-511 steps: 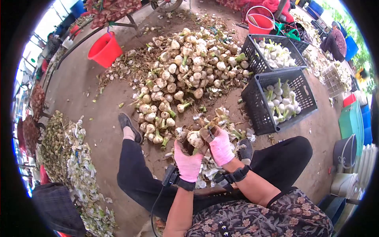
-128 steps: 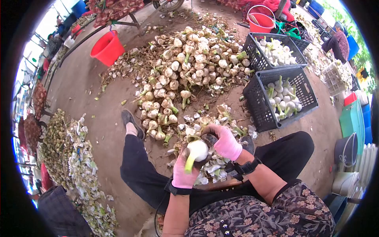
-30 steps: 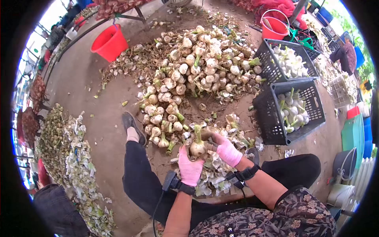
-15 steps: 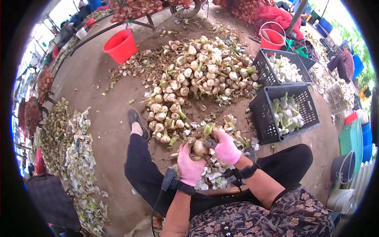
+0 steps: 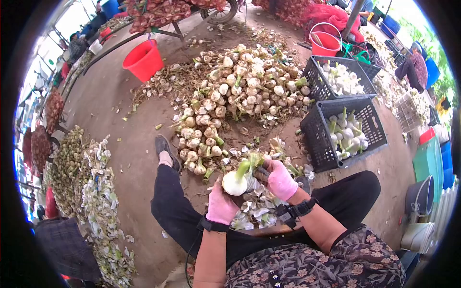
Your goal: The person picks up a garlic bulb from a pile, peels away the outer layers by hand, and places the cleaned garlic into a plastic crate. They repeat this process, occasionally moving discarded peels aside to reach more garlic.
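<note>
Between my hands is a white garlic bulb (image 5: 235,183) with a green stem, its white surface bare. My left hand (image 5: 221,204), in a pink glove, holds the bulb from the left and below. My right hand (image 5: 280,180), also gloved in pink, is closed at the right, pinching loosened outer skin (image 5: 254,159) beside the stem. Whether a tool is in it is too small to tell. Under my hands lie pale peeled skins (image 5: 261,206). A large heap of unpeeled garlic (image 5: 249,91) spreads in front of me.
Two black crates (image 5: 319,139) of white garlic stand at the right. Red buckets (image 5: 145,61) sit beyond the heap. A long strip of skins (image 5: 98,192) lies at the left. A co-worker (image 5: 415,70) sits at the far right, near a white crate (image 5: 408,113).
The bulb's brownish outer layer has come away, showing white. Skin now hangs between the bulb and my right hand. My left hand has shifted slightly left, and the view has tilted a little.
</note>
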The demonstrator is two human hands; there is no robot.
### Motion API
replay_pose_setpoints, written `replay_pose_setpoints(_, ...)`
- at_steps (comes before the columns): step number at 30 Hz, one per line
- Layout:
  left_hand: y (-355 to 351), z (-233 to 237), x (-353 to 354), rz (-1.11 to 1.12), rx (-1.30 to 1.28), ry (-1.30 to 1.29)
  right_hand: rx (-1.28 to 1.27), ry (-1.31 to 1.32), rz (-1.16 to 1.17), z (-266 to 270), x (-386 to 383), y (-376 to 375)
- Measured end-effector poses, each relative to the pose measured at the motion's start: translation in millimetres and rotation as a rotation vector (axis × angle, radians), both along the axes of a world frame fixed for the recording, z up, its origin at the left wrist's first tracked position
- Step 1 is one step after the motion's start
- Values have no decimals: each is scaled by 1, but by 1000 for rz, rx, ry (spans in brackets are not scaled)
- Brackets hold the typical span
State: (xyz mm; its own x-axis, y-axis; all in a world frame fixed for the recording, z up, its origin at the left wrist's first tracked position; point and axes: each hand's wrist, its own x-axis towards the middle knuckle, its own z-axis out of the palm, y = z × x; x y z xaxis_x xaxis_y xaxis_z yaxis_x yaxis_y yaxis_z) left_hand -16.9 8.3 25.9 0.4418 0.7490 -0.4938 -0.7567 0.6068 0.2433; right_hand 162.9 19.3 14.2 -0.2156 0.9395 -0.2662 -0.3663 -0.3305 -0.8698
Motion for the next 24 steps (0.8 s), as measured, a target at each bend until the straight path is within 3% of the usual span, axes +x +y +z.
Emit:
replay_pose_setpoints(1,0,-3,0,-4,-2,3,-2,3,-4,5,0,0)
replay_pose_setpoints(3,0,-11,-1,-4,102,362,102,-129,-52,16,-2,0)
replay_pose_setpoints(4,-3,-12,-3,31,193,238,93,-203,-55,12,0,1)
replay_pose_setpoints(5,-6,-14,-1,28,191,243,89,-199,-57,14,0,0)
replay_pose_setpoints(7,-12,-20,8,120,288,522,36,-74,18,18,-1,-1)
replay_pose_setpoints(13,-10,-7,5,-36,232,399,41,-113,-91,12,7,11)
replay_pose_setpoints(15,-15,4,14,-57,362,240,37,-351,-144,-16,16,22)
replay_pose_setpoints(17,-17,-10,13,-105,378,266,158,-754,-241,-21,20,33)
replay_pose_setpoints(19,-19,0,18,-149,541,464,178,-958,-171,-33,33,42)
replay_pose_setpoints(20,-18,3,19,-135,480,530,179,-958,-170,-39,36,40)
replay_pose_setpoints(22,-15,0,16,-121,508,570,443,-1172,-137,-22,34,28)
replay_pose_setpoints(23,-13,-4,14,-113,544,608,440,-1173,-135,-13,34,24)
replay_pose_setpoints(24,-10,-12,13,-141,600,708,346,-723,-3,-3,34,20)
